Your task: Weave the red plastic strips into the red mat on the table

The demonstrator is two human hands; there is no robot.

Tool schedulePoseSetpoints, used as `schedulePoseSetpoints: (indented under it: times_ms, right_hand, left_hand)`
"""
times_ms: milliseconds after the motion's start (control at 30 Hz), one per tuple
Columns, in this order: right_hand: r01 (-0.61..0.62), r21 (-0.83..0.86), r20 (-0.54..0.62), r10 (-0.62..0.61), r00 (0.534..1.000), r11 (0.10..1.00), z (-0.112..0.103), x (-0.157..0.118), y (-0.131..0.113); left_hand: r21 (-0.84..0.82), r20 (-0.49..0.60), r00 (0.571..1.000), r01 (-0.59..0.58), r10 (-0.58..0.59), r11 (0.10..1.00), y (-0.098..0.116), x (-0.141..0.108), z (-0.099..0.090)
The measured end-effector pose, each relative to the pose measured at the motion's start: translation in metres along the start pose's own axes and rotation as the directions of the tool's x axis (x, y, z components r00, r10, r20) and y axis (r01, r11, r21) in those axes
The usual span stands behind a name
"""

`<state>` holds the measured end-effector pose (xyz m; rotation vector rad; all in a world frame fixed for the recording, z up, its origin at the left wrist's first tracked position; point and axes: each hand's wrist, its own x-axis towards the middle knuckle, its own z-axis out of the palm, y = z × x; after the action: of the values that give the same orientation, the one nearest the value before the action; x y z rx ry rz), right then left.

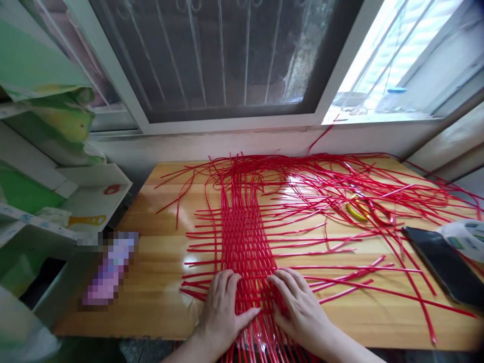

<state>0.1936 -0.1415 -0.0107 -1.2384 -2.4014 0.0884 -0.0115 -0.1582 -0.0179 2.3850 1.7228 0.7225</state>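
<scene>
A panel of woven red strips (244, 232) lies on the wooden table, with loose strip ends sticking out at both sides and running over the front edge. My left hand (225, 307) rests on the panel's left edge near the front, fingers bent forward and thumb stretched across the strips. On the right edge, my right hand (297, 302) lies with its fingertips on the weave, fingers slightly apart and thumb partly tucked beneath. Both palms face down, and neither hand wraps around anything visible.
Long loose red strips (310, 171) spread over the table's back and right. Yellow-handled scissors (357, 209) lie among them. A black phone (446, 262) and a roll (465, 237) are at the right; a blurred pinkish item (111, 269) is at the left. Behind stands a window.
</scene>
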Motion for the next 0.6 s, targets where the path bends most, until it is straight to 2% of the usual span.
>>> schedulePoseSetpoints:
  times_ms: [67, 200, 467, 600]
  right_hand:
    - [-0.010, 0.016, 0.052, 0.009, 0.999, 1.000, -0.001, 0.005, -0.001]
    - [-0.058, 0.046, 0.140, 0.051, 0.989, 0.997, 0.000, 0.010, -0.003]
    - [-0.052, -0.015, 0.018, 0.052, 0.998, 0.999, 0.017, 0.007, -0.004]
    - [-0.045, -0.034, 0.022, 0.045, 0.999, 0.998, 0.020, 0.006, -0.004]
  left_hand:
    - [0.048, -0.046, 0.999, 0.012, -0.010, 0.999, -0.001, -0.001, 0.003]
    - [0.067, -0.056, 0.998, -0.004, 0.008, 0.998, -0.001, -0.001, 0.006]
    - [0.026, -0.022, 0.999, 0.029, -0.028, 0.999, 0.001, 0.001, 0.007]
    - [-0.010, 0.013, 0.999, 0.049, -0.049, 0.999, 0.001, 0.003, 0.005]
